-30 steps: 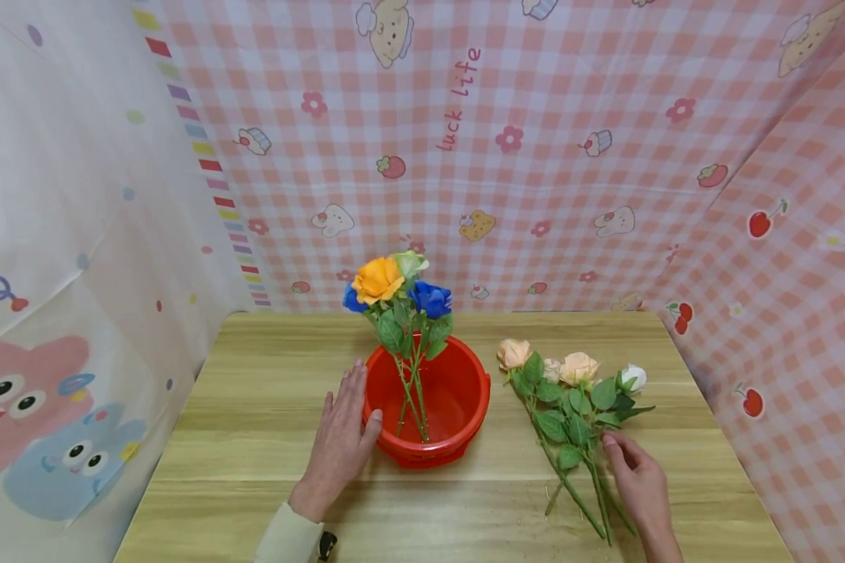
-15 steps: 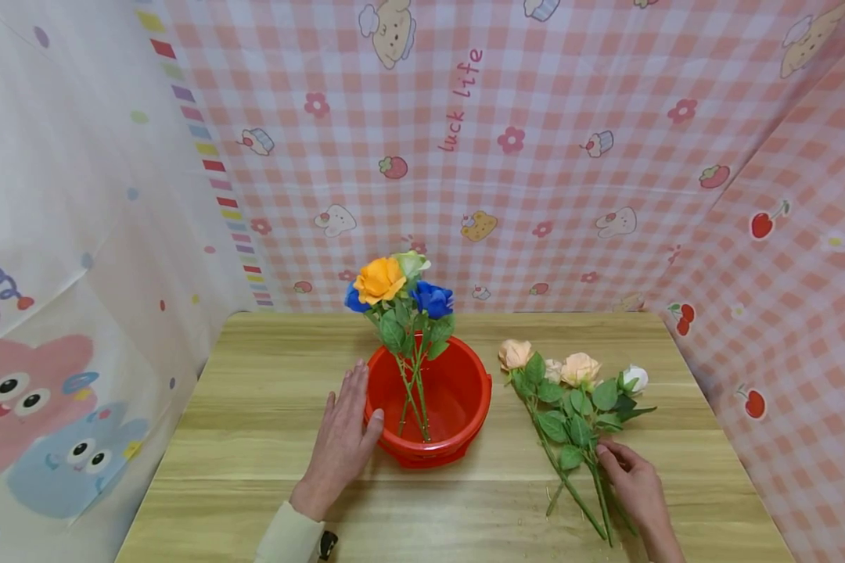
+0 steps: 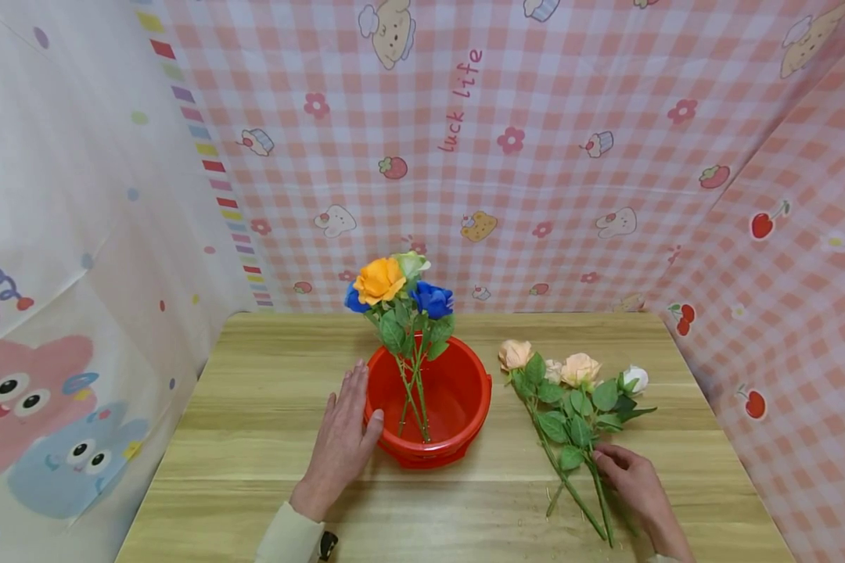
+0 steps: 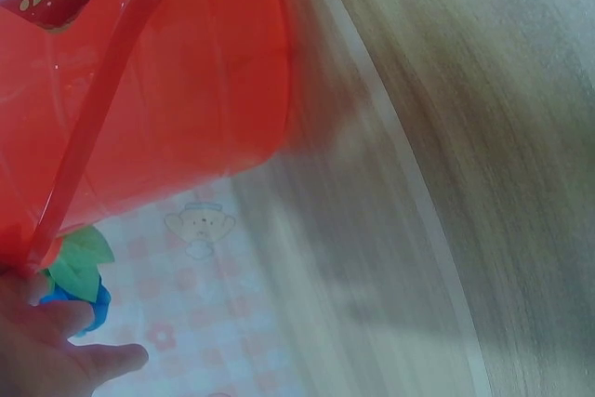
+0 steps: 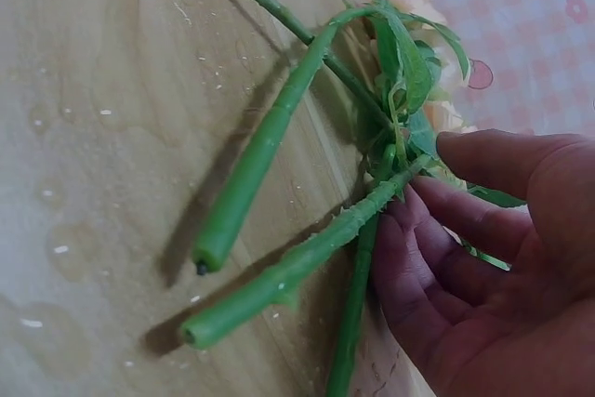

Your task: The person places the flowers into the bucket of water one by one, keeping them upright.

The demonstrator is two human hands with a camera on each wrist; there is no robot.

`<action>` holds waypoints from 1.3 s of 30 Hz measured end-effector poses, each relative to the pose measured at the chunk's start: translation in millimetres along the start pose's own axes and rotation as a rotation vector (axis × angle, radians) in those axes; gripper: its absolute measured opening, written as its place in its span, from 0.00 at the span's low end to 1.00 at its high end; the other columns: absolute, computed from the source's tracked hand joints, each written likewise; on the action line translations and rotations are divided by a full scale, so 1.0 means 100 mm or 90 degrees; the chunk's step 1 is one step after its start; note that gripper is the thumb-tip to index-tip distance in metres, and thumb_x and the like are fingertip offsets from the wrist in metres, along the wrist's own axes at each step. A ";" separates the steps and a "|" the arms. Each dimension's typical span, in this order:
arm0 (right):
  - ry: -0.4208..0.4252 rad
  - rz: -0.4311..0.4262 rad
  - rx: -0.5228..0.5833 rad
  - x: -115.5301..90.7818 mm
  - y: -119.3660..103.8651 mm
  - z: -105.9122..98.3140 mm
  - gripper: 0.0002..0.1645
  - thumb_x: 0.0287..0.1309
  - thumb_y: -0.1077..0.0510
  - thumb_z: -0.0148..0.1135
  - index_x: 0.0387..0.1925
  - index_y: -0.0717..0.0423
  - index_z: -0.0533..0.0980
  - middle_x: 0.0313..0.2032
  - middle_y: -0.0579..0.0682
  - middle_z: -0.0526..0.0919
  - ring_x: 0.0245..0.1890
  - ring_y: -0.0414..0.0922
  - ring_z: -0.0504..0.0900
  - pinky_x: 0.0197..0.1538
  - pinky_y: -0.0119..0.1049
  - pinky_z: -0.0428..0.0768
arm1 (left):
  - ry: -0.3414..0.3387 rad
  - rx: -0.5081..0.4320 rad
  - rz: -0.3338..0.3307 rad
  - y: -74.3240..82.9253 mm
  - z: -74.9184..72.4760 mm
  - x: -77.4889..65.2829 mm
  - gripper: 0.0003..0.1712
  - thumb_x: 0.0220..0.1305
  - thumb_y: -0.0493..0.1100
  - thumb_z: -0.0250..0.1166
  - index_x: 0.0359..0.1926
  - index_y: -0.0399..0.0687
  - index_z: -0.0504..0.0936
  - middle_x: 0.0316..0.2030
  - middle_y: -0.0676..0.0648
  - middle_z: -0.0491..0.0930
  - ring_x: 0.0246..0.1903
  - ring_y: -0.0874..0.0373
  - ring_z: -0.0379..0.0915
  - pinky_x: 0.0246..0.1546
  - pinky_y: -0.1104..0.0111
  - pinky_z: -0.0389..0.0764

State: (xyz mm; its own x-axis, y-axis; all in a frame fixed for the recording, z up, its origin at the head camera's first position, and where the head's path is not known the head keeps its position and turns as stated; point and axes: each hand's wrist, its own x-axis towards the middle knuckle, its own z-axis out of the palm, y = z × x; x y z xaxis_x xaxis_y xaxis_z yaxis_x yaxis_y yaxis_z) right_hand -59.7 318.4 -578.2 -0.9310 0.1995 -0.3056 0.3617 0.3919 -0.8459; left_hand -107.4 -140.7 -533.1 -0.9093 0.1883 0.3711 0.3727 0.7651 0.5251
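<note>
My left hand point(image 3: 338, 438) rests against the left side of a red plastic bucket point(image 3: 480, 414), fingers straight and thumb near the rim. In the left wrist view the bucket's outer wall point(image 4: 214, 72) shows a label and a handle. An orange rose point(image 3: 380, 280), blue roses point(image 3: 433, 299) and a pale green rose point(image 3: 411, 266) lean upright inside. To the right, peach roses point(image 3: 580, 369) and a white rose point(image 3: 634, 379) lie on the table. My right hand point(image 3: 630, 477) pinches a green stem point(image 5: 307, 262) of these between thumb and fingers, just below the leaves.
Another peach rose point(image 3: 515, 354) lies nearest the bucket, its long stem crossing toward the front. Water drops point(image 5: 60, 248) dot the wooden table point(image 3: 267, 391) by the stems. A checked cloth point(image 3: 570, 180) hangs behind, with a patterned sheet at the left.
My right hand has shifted slightly left and down along the stems, its fingertips now closer round one. The left hand, bucket and roses have stayed in place.
</note>
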 end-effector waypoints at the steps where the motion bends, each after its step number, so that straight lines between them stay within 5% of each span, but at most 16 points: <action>1: -0.005 0.001 -0.001 0.01 0.00 -0.01 0.28 0.74 0.57 0.59 0.63 0.77 0.73 0.52 0.66 0.85 0.38 0.39 0.86 0.40 0.30 0.84 | 0.001 0.000 0.001 0.00 0.00 0.00 0.40 0.76 0.48 0.56 0.81 0.38 0.54 0.80 0.40 0.55 0.78 0.39 0.52 0.70 0.34 0.59; 19: -0.030 -0.012 -0.017 0.07 0.03 -0.03 0.25 0.70 0.62 0.62 0.60 0.78 0.74 0.47 0.63 0.87 0.37 0.33 0.83 0.40 0.28 0.83 | 0.004 0.004 0.003 0.00 0.00 0.00 0.41 0.74 0.47 0.56 0.81 0.36 0.54 0.79 0.38 0.56 0.76 0.36 0.54 0.70 0.34 0.60; 31: 0.020 -0.036 -0.017 -0.03 -0.05 -0.05 0.25 0.69 0.60 0.65 0.59 0.77 0.76 0.41 0.56 0.87 0.35 0.32 0.80 0.39 0.26 0.81 | -0.011 -0.007 -0.014 0.03 -0.01 0.01 0.40 0.76 0.47 0.55 0.81 0.38 0.53 0.80 0.41 0.54 0.78 0.40 0.51 0.71 0.37 0.59; 39: 0.029 -0.011 0.070 -0.04 -0.12 -0.08 0.29 0.71 0.61 0.64 0.64 0.78 0.71 0.42 0.52 0.87 0.37 0.31 0.83 0.42 0.27 0.84 | -0.014 -0.010 -0.015 0.02 -0.01 0.01 0.40 0.76 0.48 0.54 0.81 0.39 0.53 0.80 0.42 0.53 0.78 0.40 0.51 0.73 0.38 0.58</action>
State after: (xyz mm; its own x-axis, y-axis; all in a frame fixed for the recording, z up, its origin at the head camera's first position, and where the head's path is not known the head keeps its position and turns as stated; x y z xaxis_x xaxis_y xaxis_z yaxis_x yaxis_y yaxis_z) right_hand -60.2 320.1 -564.0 -0.9328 0.2350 -0.2732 0.3363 0.2953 -0.8943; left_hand -107.3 -139.9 -531.2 -0.9218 0.1830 0.3418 0.3533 0.7596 0.5460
